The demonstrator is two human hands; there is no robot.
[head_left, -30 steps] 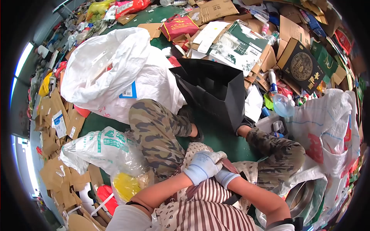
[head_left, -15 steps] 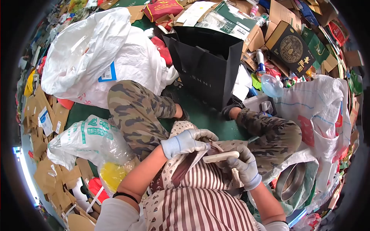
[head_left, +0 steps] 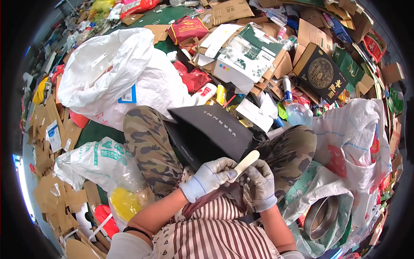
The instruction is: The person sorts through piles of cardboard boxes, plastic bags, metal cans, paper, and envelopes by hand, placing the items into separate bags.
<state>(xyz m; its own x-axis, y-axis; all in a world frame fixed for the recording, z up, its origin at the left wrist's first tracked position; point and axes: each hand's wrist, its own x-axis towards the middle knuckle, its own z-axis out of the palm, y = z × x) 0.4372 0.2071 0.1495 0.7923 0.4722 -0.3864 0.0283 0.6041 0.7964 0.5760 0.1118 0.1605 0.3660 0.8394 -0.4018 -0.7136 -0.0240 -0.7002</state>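
A cream-coloured, slim, long object with a rounded end [head_left: 247, 162] is held up at a slant over my lap; its exact kind cannot be made out. My left hand [head_left: 212, 176], in a pale grey glove, pinches its lower end. The gloved fingers of my right hand [head_left: 261, 184] are closed against its side, and what else they may hold is hidden. Just beyond the hands, a black paper bag [head_left: 217, 129] with light lettering lies tipped over between my legs, its dark mouth towards the lower left. A striped apron [head_left: 215, 233] covers my lap.
A big white woven sack [head_left: 159, 77] stands at left, above a white plastic bag with green print [head_left: 97, 159]. On the right are another woven sack [head_left: 349, 125] and a bag holding a round metal pan [head_left: 321, 218]. Cardboard and a black box [head_left: 321, 73] are piled beyond.
The black bag has gone from upright to tipped towards me. The cream object has swung to a steeper slant, and my left hand has come onto it beside the right.
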